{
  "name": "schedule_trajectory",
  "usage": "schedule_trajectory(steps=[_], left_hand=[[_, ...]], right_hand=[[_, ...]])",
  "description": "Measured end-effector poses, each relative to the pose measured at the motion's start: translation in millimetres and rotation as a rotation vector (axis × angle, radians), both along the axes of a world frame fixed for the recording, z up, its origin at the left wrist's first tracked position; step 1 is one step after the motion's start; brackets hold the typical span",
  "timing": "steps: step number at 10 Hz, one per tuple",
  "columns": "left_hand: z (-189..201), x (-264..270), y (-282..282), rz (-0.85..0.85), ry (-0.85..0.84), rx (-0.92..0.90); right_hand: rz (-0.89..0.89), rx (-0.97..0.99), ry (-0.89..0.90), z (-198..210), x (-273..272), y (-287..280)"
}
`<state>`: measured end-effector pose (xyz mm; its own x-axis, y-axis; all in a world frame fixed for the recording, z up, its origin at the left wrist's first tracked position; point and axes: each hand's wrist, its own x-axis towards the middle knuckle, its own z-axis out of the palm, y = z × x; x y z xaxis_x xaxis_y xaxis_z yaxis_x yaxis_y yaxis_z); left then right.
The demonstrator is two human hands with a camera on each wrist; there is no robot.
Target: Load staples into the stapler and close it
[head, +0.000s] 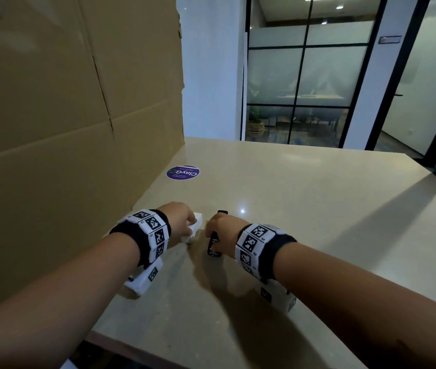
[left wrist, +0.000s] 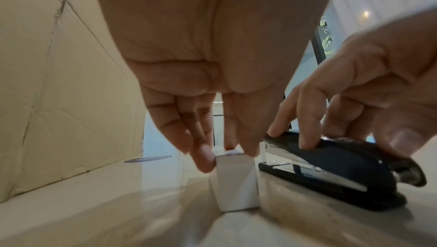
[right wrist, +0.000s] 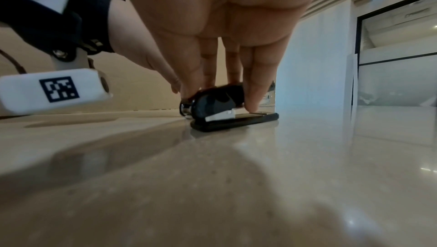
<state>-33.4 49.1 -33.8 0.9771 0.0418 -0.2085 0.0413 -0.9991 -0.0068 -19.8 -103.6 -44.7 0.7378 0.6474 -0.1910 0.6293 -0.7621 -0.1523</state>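
A small white staple box stands on the beige table. My left hand pinches its top end between thumb and fingers, and this box shows just past that hand in the head view. Right beside it lies the black stapler, its top arm down over the metal magazine. My right hand grips the stapler from above, with fingers on its cover and the thumb at its rear end. The head view shows that hand covering most of the stapler.
A large cardboard sheet stands upright along the table's left side, close to my left arm. A round purple sticker lies on the table farther back. Glass partitions stand beyond the table's far edge.
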Motion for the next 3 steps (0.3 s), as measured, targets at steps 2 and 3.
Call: schedule_trajectory(steps=[2,3], left_hand=[[5,4,-6,0.001,-0.091,-0.057],[8,16,-17,-0.046,-0.180,-0.068]], right_hand=[[-0.087,0.170,-0.006,1,0,-26],[-0.196,0.209,-0.027,6,5,-51]])
